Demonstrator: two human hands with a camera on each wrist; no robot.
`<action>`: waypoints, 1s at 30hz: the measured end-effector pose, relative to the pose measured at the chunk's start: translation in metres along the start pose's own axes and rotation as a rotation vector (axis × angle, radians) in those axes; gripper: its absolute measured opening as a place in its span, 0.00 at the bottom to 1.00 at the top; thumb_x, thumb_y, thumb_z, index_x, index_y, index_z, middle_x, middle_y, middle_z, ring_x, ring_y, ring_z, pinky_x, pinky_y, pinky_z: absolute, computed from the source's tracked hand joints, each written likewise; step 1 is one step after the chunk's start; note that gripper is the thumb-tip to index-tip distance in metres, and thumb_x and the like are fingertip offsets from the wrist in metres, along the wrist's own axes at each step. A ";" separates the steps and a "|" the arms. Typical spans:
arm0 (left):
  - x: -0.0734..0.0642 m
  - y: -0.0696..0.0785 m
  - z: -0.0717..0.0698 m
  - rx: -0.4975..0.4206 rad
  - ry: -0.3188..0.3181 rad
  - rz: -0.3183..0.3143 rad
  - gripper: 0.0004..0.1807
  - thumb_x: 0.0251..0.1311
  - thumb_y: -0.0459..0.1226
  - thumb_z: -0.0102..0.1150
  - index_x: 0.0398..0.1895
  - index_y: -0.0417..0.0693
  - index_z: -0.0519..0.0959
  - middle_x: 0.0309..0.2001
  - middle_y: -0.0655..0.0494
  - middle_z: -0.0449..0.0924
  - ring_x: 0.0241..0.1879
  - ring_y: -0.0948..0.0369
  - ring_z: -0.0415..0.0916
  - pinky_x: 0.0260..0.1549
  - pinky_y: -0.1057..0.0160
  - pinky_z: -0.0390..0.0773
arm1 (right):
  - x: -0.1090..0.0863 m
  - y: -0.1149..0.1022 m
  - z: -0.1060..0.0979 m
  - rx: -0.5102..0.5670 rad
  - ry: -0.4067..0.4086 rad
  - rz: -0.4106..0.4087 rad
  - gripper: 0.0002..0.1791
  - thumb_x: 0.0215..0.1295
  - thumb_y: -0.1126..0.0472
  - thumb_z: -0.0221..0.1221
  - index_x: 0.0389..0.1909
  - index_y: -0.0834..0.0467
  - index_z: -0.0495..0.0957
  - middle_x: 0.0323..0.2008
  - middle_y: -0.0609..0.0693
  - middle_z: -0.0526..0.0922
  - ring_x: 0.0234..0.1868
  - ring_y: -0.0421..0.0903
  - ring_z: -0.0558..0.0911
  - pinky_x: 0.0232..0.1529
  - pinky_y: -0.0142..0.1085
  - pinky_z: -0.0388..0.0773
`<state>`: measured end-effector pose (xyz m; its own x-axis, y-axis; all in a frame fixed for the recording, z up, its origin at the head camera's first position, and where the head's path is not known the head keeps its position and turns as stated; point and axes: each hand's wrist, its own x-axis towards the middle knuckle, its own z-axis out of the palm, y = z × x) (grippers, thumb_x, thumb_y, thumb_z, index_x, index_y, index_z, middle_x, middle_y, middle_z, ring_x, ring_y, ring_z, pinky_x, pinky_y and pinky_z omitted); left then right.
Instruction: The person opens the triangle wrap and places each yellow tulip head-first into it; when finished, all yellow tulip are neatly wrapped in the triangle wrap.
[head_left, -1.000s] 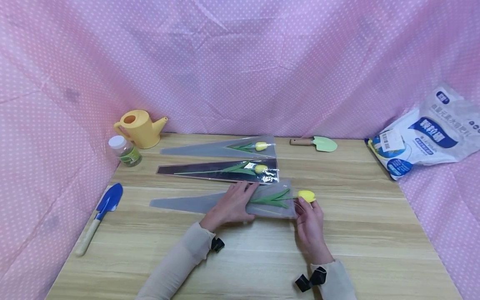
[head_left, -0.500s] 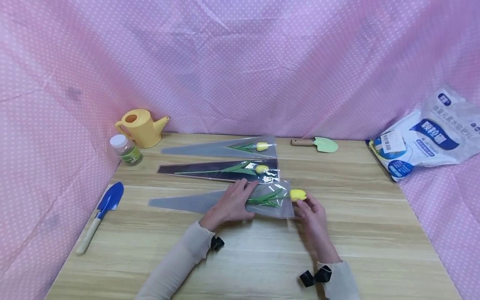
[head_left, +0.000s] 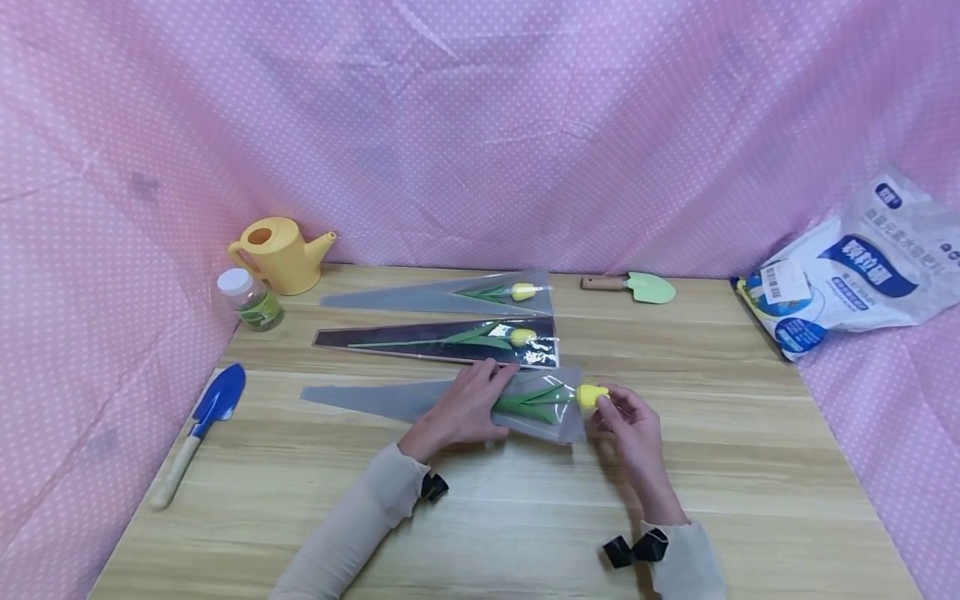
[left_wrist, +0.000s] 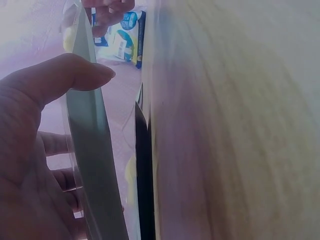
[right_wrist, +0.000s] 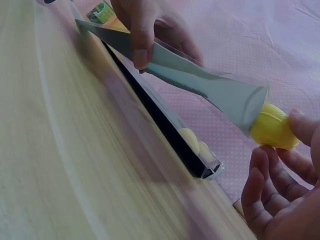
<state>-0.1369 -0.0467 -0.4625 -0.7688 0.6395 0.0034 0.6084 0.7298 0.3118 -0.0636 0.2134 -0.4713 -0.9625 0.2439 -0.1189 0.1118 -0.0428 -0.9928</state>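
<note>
In the head view, my left hand (head_left: 468, 407) grips a grey-backed clear flower sleeve (head_left: 375, 400) across its middle. The left wrist view has the thumb (left_wrist: 82, 72) on one face and the fingers behind; the sleeve is raised off the table. A yellow tulip (head_left: 591, 396) has its green leaves inside the sleeve, while its bloom sits right at the wide mouth. My right hand (head_left: 636, 437) pinches that bloom between thumb and fingers, seen closely in the right wrist view (right_wrist: 274, 127). Farther back lie a black-backed sleeve (head_left: 405, 342) and another grey sleeve (head_left: 390, 296), each with a yellow tulip inside.
A yellow watering can (head_left: 285, 258) and a white-capped jar (head_left: 255, 304) stand back left. A blue trowel (head_left: 213, 404) lies at the left edge, a green trowel (head_left: 648, 287) at the back. A white printed bag (head_left: 847, 267) leans back right against the pink dotted cloth (head_left: 480, 133).
The tulip has slid leftward, deeper into the sleeve. My right hand has shifted from beside the bloom to its tip. The left hand stays in place; the sleeve's mouth has dipped slightly toward me.
</note>
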 end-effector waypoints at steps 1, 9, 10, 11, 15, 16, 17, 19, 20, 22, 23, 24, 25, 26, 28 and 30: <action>0.000 0.000 0.000 0.002 0.000 0.001 0.57 0.44 0.53 0.75 0.78 0.52 0.57 0.47 0.57 0.66 0.43 0.61 0.61 0.47 0.64 0.67 | 0.000 0.000 0.000 -0.009 -0.003 -0.007 0.09 0.69 0.66 0.60 0.47 0.55 0.80 0.34 0.36 0.83 0.32 0.35 0.83 0.35 0.28 0.82; -0.001 -0.001 0.000 -0.008 0.004 -0.001 0.56 0.44 0.52 0.75 0.78 0.54 0.57 0.46 0.57 0.65 0.43 0.61 0.61 0.46 0.63 0.66 | 0.001 0.001 -0.002 -0.082 -0.016 -0.081 0.15 0.65 0.70 0.62 0.52 0.69 0.78 0.39 0.33 0.84 0.34 0.32 0.82 0.34 0.28 0.81; -0.001 0.000 -0.001 -0.009 0.002 -0.001 0.56 0.44 0.52 0.75 0.77 0.54 0.57 0.46 0.57 0.65 0.43 0.61 0.60 0.46 0.63 0.66 | 0.001 0.001 -0.002 -0.087 -0.008 -0.071 0.13 0.66 0.69 0.62 0.50 0.66 0.79 0.36 0.34 0.84 0.32 0.33 0.82 0.33 0.28 0.81; -0.001 0.000 -0.001 -0.010 0.000 -0.002 0.56 0.44 0.52 0.75 0.77 0.55 0.57 0.46 0.57 0.65 0.43 0.61 0.60 0.46 0.64 0.66 | 0.000 0.001 -0.002 -0.087 -0.002 -0.058 0.10 0.66 0.68 0.62 0.47 0.63 0.80 0.33 0.35 0.84 0.30 0.34 0.81 0.31 0.28 0.80; -0.001 0.000 -0.001 -0.011 -0.004 0.000 0.56 0.44 0.52 0.75 0.77 0.54 0.57 0.47 0.57 0.65 0.44 0.61 0.60 0.47 0.63 0.67 | 0.000 0.000 -0.001 -0.088 -0.002 -0.024 0.07 0.67 0.66 0.62 0.44 0.58 0.80 0.29 0.35 0.84 0.27 0.35 0.80 0.29 0.28 0.79; -0.001 0.000 -0.001 -0.013 -0.001 -0.001 0.56 0.44 0.52 0.75 0.77 0.54 0.57 0.47 0.57 0.65 0.44 0.61 0.60 0.47 0.63 0.67 | 0.001 0.000 -0.001 -0.091 -0.011 -0.030 0.09 0.66 0.66 0.62 0.46 0.61 0.80 0.30 0.35 0.84 0.28 0.35 0.80 0.29 0.28 0.79; -0.001 0.000 -0.001 -0.014 0.002 0.000 0.56 0.44 0.52 0.75 0.77 0.53 0.57 0.47 0.56 0.66 0.44 0.61 0.61 0.47 0.63 0.67 | 0.001 0.000 -0.002 -0.093 -0.022 -0.039 0.12 0.66 0.67 0.62 0.49 0.63 0.79 0.32 0.35 0.84 0.28 0.34 0.81 0.29 0.28 0.79; -0.001 -0.001 -0.001 -0.016 0.010 -0.002 0.56 0.44 0.52 0.75 0.77 0.53 0.58 0.48 0.56 0.66 0.44 0.61 0.61 0.47 0.63 0.68 | 0.001 0.000 -0.003 -0.099 -0.040 -0.058 0.17 0.66 0.68 0.62 0.54 0.68 0.76 0.35 0.34 0.84 0.30 0.34 0.82 0.30 0.28 0.80; -0.001 -0.001 -0.001 -0.019 0.014 -0.002 0.55 0.44 0.52 0.75 0.77 0.52 0.58 0.48 0.56 0.66 0.44 0.61 0.62 0.46 0.63 0.68 | 0.001 0.000 -0.004 -0.093 -0.047 -0.066 0.20 0.66 0.68 0.62 0.56 0.70 0.74 0.36 0.34 0.84 0.31 0.34 0.82 0.31 0.28 0.81; 0.000 -0.001 -0.002 -0.014 0.021 -0.001 0.55 0.45 0.52 0.74 0.77 0.52 0.58 0.49 0.56 0.67 0.44 0.60 0.62 0.46 0.63 0.68 | 0.001 0.000 -0.006 -0.077 -0.050 -0.073 0.20 0.67 0.68 0.61 0.57 0.71 0.72 0.36 0.34 0.84 0.31 0.34 0.83 0.31 0.29 0.81; 0.000 -0.001 -0.002 -0.012 0.023 -0.001 0.55 0.45 0.52 0.74 0.77 0.53 0.58 0.49 0.55 0.67 0.44 0.60 0.62 0.45 0.63 0.68 | 0.001 -0.001 -0.006 -0.064 -0.044 -0.069 0.19 0.68 0.67 0.61 0.56 0.71 0.72 0.36 0.35 0.85 0.31 0.34 0.83 0.31 0.29 0.82; -0.001 -0.001 -0.003 -0.009 0.024 0.000 0.55 0.45 0.52 0.74 0.77 0.53 0.58 0.49 0.55 0.67 0.44 0.60 0.62 0.45 0.64 0.68 | 0.001 -0.001 -0.007 -0.053 -0.035 -0.064 0.18 0.68 0.67 0.60 0.55 0.71 0.73 0.35 0.36 0.85 0.31 0.35 0.84 0.31 0.30 0.82; -0.001 -0.001 -0.003 -0.007 0.025 -0.001 0.55 0.45 0.52 0.74 0.77 0.53 0.58 0.49 0.55 0.68 0.44 0.61 0.62 0.45 0.64 0.68 | 0.001 -0.001 -0.007 -0.051 -0.021 -0.054 0.16 0.69 0.66 0.60 0.53 0.70 0.74 0.34 0.36 0.85 0.31 0.35 0.84 0.31 0.30 0.82; -0.001 0.000 -0.004 -0.004 0.026 0.000 0.55 0.44 0.52 0.74 0.77 0.54 0.58 0.49 0.55 0.68 0.44 0.61 0.62 0.44 0.64 0.67 | 0.001 -0.001 -0.006 -0.051 -0.008 -0.048 0.15 0.69 0.66 0.60 0.51 0.70 0.75 0.33 0.37 0.85 0.31 0.36 0.84 0.31 0.30 0.82; -0.001 0.000 -0.004 0.001 0.027 0.000 0.55 0.44 0.52 0.75 0.77 0.54 0.58 0.48 0.55 0.68 0.44 0.61 0.62 0.44 0.64 0.67 | 0.001 -0.001 -0.005 -0.059 0.015 -0.040 0.13 0.69 0.65 0.60 0.48 0.70 0.77 0.31 0.38 0.84 0.31 0.36 0.83 0.31 0.29 0.81; -0.001 0.000 -0.004 0.000 0.026 -0.002 0.55 0.44 0.52 0.75 0.77 0.54 0.58 0.48 0.55 0.68 0.44 0.61 0.62 0.44 0.65 0.67 | 0.001 0.000 -0.002 -0.065 0.034 -0.039 0.12 0.68 0.66 0.61 0.47 0.70 0.78 0.30 0.39 0.84 0.30 0.36 0.83 0.31 0.29 0.81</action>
<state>-0.1367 -0.0482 -0.4587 -0.7750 0.6314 0.0271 0.6066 0.7313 0.3118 -0.0639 0.2161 -0.4711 -0.9577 0.2766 -0.0794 0.0912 0.0302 -0.9954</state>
